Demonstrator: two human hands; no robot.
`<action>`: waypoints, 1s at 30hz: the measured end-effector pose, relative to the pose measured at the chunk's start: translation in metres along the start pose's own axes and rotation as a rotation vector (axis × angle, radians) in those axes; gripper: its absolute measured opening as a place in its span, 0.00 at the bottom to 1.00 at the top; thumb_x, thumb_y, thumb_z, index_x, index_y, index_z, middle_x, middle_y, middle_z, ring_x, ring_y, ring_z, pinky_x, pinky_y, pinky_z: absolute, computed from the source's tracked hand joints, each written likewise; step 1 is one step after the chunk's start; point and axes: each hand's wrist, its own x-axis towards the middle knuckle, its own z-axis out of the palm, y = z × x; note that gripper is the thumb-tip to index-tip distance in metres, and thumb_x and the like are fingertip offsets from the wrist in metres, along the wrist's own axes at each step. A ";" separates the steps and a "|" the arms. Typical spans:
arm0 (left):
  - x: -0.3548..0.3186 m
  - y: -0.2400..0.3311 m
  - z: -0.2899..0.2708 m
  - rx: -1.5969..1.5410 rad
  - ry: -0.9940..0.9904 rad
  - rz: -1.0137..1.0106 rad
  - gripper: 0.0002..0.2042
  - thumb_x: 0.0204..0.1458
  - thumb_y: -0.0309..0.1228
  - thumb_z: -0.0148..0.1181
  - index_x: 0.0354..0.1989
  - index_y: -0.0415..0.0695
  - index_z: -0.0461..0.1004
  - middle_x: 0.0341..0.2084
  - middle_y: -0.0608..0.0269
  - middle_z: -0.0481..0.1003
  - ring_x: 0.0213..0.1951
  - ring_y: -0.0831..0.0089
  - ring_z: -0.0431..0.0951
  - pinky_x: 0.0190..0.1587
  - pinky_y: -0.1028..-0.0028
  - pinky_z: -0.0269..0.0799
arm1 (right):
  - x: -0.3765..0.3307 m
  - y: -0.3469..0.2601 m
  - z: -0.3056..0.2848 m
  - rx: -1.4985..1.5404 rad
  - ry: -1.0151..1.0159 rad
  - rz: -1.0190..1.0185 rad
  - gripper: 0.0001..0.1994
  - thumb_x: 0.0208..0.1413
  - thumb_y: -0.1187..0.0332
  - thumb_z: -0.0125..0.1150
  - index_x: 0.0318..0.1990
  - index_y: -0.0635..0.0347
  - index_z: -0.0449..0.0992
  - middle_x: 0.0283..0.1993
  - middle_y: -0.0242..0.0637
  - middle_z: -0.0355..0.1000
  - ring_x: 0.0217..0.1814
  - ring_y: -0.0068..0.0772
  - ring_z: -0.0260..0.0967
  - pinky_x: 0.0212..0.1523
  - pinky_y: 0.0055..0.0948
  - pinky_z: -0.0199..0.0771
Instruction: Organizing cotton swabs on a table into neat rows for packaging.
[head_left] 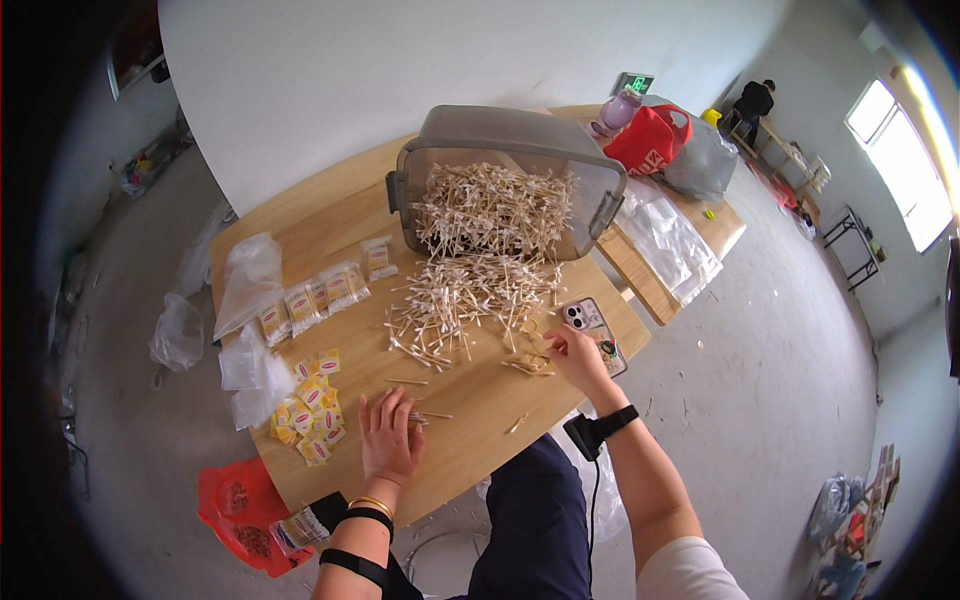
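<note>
My left hand [390,437] rests low on the wooden table, its fingers curled over a few cotton swabs [436,415] whose ends stick out beside it. One more swab lies just beyond the fingertips. To the right, my right hand [577,358] is closed in a pinch at some thin yellowish rubber bands [531,327]; what sits between the fingertips is too small to make out. Ahead of both hands spreads a loose heap of cotton swabs [475,300]. It spills from a grey translucent bin [500,122] tipped on its side, with many more swabs inside.
A phone [603,345] lies beside my right hand. Yellow-and-white paper labels [312,405], packed swab bags [318,297] and clear plastic bags [250,275] lie left. A red plastic bag [232,510] hangs at the near-left edge. Behind stands a red tote [645,140]; a person [757,100] sits far off.
</note>
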 end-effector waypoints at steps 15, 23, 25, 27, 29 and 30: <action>0.000 -0.001 0.003 0.019 -0.014 -0.013 0.22 0.51 0.35 0.55 0.56 0.46 0.68 0.62 0.58 0.65 0.65 0.58 0.63 0.73 0.44 0.42 | 0.024 0.004 0.025 -0.197 0.201 -0.160 0.07 0.50 0.72 0.60 0.36 0.51 0.81 0.42 0.42 0.72 0.50 0.48 0.71 0.50 0.41 0.73; -0.001 -0.001 0.003 0.019 -0.002 -0.011 0.23 0.49 0.33 0.57 0.57 0.46 0.68 0.62 0.58 0.64 0.65 0.56 0.63 0.74 0.47 0.41 | -0.002 0.010 0.015 -0.312 0.090 -0.180 0.04 0.51 0.72 0.61 0.34 0.54 0.80 0.42 0.42 0.71 0.48 0.47 0.71 0.47 0.41 0.73; -0.001 -0.001 0.004 0.023 -0.007 -0.015 0.23 0.50 0.33 0.57 0.57 0.46 0.68 0.62 0.59 0.64 0.65 0.57 0.63 0.74 0.46 0.41 | -0.008 0.008 0.010 -0.286 0.013 -0.131 0.04 0.51 0.71 0.62 0.34 0.55 0.80 0.42 0.42 0.70 0.48 0.47 0.71 0.48 0.41 0.73; -0.001 -0.001 0.004 0.028 -0.012 -0.018 0.23 0.50 0.34 0.56 0.57 0.46 0.68 0.63 0.59 0.64 0.65 0.58 0.63 0.74 0.44 0.41 | -0.012 0.006 0.006 -0.246 0.058 -0.122 0.05 0.49 0.73 0.61 0.34 0.55 0.79 0.42 0.43 0.72 0.46 0.50 0.70 0.50 0.41 0.72; -0.001 -0.002 0.004 0.030 -0.003 -0.011 0.23 0.50 0.34 0.57 0.57 0.46 0.68 0.62 0.59 0.64 0.65 0.58 0.63 0.74 0.45 0.41 | -0.017 0.004 0.004 -0.218 0.056 -0.137 0.06 0.48 0.73 0.62 0.36 0.54 0.79 0.43 0.43 0.71 0.46 0.50 0.69 0.51 0.41 0.71; -0.001 -0.001 0.004 0.030 -0.004 -0.012 0.23 0.50 0.34 0.57 0.57 0.46 0.68 0.62 0.59 0.64 0.65 0.58 0.63 0.74 0.45 0.41 | -0.019 0.003 0.003 -0.189 0.053 -0.154 0.08 0.48 0.72 0.63 0.38 0.54 0.79 0.43 0.42 0.71 0.47 0.50 0.68 0.52 0.41 0.70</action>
